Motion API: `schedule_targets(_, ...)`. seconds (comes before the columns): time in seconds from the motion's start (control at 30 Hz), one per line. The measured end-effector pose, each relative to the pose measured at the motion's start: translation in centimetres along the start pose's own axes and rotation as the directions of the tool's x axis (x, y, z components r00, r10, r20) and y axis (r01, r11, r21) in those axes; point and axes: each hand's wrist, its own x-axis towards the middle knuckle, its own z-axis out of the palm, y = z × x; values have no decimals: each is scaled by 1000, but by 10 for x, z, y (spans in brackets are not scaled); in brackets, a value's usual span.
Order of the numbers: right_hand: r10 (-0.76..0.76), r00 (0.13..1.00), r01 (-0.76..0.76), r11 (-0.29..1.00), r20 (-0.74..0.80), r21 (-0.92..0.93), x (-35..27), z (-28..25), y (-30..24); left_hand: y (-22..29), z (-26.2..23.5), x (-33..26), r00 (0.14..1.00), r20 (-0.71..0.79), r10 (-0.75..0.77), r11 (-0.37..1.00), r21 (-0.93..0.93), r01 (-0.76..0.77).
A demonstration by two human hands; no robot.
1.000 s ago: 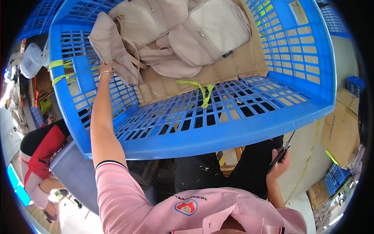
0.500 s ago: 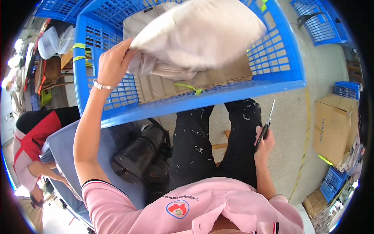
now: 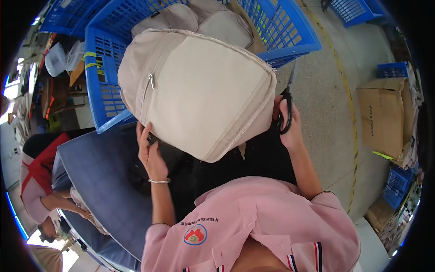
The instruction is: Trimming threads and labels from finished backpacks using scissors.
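Pinching the bag's (image 3: 204, 95) near-left edge: left hand's (image 3: 155, 159) fingers. Right hand's (image 3: 293, 129) fingers wrap scissors (image 3: 288, 104) beside its right edge; wrist twist could nick fabric. Bag's nearside of crate (image 3: 297, 48); loose grip could drop it.

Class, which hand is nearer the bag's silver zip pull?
Left: the left hand is below the zip pull; the right hand, holding scissors, is farther, at the bag's right edge.

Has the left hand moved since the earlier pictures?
Yes: judged against the blue crate, the left hand moved from inside it toward the body, now at the beige bag.
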Motion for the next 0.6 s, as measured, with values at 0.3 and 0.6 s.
schedule_targets(0.3, 2, 1000, -1, 998, 28, -69, -24, 21, 32, -1, 48, -22, 916, -127, -380, 828, -488, 276)
schedule_targets(0.6, -226, 969, 243, 937, 94, -251, -8, 32, -20, -14, -7, -60, 940, 26, -341, 871, -368, 326)
